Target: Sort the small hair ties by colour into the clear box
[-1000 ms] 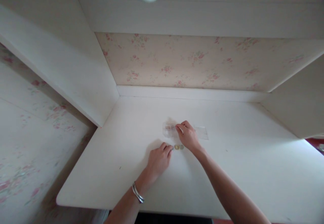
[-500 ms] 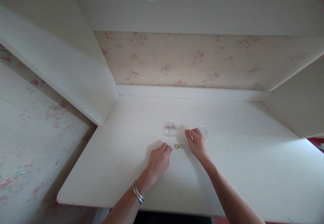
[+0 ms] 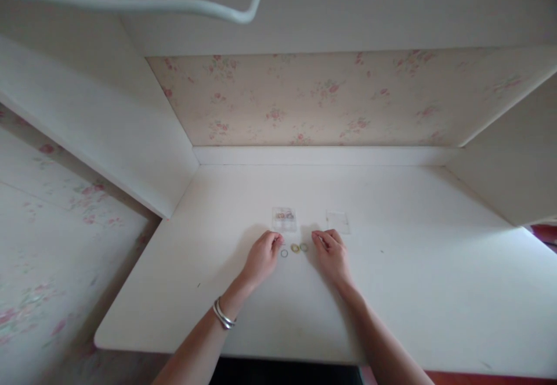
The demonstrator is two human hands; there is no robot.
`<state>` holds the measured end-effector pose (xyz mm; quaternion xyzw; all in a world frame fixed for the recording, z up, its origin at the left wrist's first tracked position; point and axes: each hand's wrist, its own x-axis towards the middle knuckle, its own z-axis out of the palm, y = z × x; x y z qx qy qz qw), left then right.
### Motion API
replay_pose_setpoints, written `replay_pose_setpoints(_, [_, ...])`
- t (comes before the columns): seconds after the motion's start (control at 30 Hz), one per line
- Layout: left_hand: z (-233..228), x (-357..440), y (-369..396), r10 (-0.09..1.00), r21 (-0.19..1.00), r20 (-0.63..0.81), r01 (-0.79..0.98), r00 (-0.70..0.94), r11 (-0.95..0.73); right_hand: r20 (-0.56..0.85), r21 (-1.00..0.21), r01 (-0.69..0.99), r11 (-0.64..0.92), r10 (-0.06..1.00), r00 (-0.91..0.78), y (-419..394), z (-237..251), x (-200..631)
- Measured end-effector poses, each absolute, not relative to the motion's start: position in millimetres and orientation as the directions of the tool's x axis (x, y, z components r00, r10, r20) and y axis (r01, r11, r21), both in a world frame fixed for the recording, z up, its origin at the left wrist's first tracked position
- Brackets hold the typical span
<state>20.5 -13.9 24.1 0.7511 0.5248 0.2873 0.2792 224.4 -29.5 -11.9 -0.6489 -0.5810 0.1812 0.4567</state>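
Note:
My left hand (image 3: 261,257), with silver bangles on its wrist, is closed in a pinch just in front of a small clear plastic box (image 3: 278,226). Several reddish and silvery small rings (image 3: 285,215) lie inside that box. Whatever the left fingertips hold is too small to make out. Below those fingertips lies a thin dark ring (image 3: 284,253). Beside it on the white desk are a gold ring (image 3: 295,248) and a pale greenish ring (image 3: 303,247). To their right, my right hand (image 3: 333,257) is also pinched, its fingertips hiding anything between them.
A flat clear plastic lid or tray (image 3: 338,222) lies behind my right hand. The white desk (image 3: 413,304) has side panels and a low back ledge (image 3: 326,156) under floral wallpaper. A white curved tube (image 3: 174,5) hangs overhead at upper left.
My left hand has moved off the dark ring, now in plain view, and back toward the clear box. My right hand has come slightly nearer the front. The view has shifted a little.

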Motion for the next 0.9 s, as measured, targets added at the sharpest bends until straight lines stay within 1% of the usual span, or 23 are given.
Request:
replay_pose_setpoints(0.13, [37, 29, 6, 0.932, 0.661, 0.198, 0.661, 0.304, -0.356, 0.298, -0.814, 0.572, 0.106, 0.92, 0.254, -30, -12, 226])
replay_pose_setpoints(0.3, [45, 44, 36, 0.922, 0.56, 0.24, 0.733, 0.303, -0.386, 0.301, -0.823, 0.556, 0.112, 0.917, 0.26, -30, -13, 228])
replay_pose_setpoints(0.47, [43, 59, 59, 0.924, 0.454, 0.185, 0.804, 0.335, -0.383, 0.312, -0.813, 0.57, 0.123, 0.917, 0.247, -29, -13, 229])
replay_pose_setpoints(0.57, [40, 63, 66, 0.92, 0.423, 0.158, 0.817, 0.36, -0.392, 0.291, -0.818, 0.566, 0.106, 0.925, 0.246, -29, -12, 230])
replay_pose_setpoints(0.63, [39, 61, 67, 0.919, 0.427, 0.169, 0.813, 0.357, -0.395, 0.287, -0.821, 0.563, 0.099, 0.923, 0.256, -29, -12, 230])
replay_pose_setpoints(0.73, [40, 51, 62, 0.924, 0.465, 0.235, 0.8, 0.301, -0.379, 0.304, -0.821, 0.561, 0.107, 0.913, 0.271, -28, -13, 231])
replay_pose_setpoints(0.83, [42, 34, 50, 0.929, 0.54, 0.294, 0.763, 0.224, -0.354, 0.323, -0.806, 0.581, 0.119, 0.909, 0.262, -28, -12, 231])
replay_pose_setpoints(0.9, [41, 20, 37, 0.938, 0.595, 0.295, 0.734, 0.181, -0.328, 0.344, -0.781, 0.608, 0.14, 0.91, 0.233, -32, -10, 229])
